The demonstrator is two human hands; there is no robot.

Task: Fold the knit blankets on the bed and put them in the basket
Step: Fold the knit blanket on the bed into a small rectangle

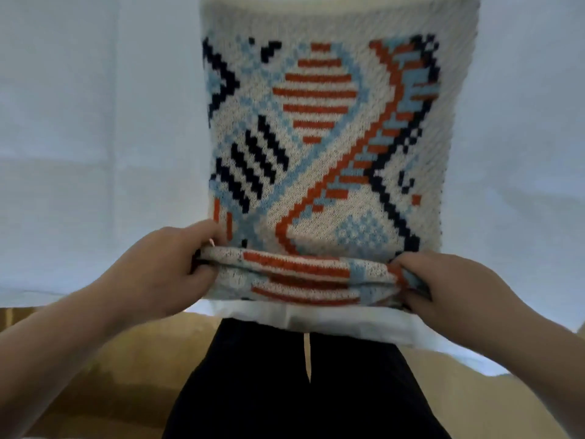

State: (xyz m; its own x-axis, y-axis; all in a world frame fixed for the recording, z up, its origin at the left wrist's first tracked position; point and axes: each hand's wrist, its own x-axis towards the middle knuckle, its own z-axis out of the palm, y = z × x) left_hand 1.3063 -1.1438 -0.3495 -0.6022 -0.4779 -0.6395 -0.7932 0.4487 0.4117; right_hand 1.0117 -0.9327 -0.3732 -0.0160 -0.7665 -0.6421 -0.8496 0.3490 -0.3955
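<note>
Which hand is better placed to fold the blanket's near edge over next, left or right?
Neither clearly. The left hand and the right hand each grip a near corner of the blanket, so both should probably lift together.

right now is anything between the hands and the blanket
Nothing: the left hand and right hand already pinch the near folded edge of the blanket, one at each corner. No basket is in view, so that path cannot be judged.
</note>
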